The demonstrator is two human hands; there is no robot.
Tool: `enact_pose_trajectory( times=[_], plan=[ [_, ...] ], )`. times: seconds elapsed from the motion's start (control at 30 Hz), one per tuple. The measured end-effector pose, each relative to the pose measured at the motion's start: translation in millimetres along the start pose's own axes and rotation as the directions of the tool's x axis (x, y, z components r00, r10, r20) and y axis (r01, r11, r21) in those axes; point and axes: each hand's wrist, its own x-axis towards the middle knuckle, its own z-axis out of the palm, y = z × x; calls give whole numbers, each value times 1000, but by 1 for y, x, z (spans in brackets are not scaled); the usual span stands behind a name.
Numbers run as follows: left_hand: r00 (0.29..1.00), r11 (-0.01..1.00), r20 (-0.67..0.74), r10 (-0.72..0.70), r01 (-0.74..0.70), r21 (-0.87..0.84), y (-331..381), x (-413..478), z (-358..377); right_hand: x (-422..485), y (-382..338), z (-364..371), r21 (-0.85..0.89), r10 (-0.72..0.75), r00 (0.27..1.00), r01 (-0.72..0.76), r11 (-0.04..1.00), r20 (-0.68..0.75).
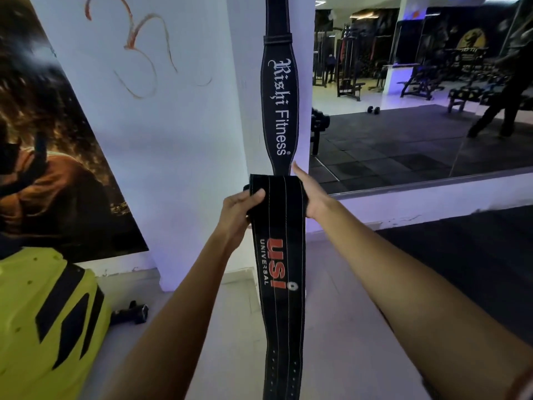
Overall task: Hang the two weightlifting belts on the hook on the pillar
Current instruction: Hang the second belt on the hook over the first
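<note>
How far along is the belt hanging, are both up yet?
One looks done: the Rishi Fitness belt hangs down the pillar, though its hook is out of frame. In hand: the USI belt, held at its top by the left hand and right hand. Left: lifting it up to hang.

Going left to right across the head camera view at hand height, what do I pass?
Dark poster → white pillar face → left hand → USI belt → right hand → mirror's lower edge.
</note>
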Motion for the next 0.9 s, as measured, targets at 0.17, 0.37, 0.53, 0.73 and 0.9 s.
enact_pose_trajectory(
  times=[0.17,0.37,0.53,0.73,0.9],
  plan=[
    [967,991,237,-93,67,118,-21,-12,-30,6,3,-4,-153,138,986,-152,977,-97],
    [911,932,206,-358,335,138,-27,-13,-44,4,39,-2,-273,113,994,-112,955,-13],
    [905,903,-44,-423,418,-96,-14,17,-36,-7,53,-9,-319,-5,995,36,947,97],
    [933,940,-179,-313,276,-202,-12,29,-19,-20,64,-29,-435,34,980,56,899,197],
    [984,976,-129,-121,94,-199,-15,22,-4,-22,43,-23,-269,-66,994,86,959,85]
  ],
)
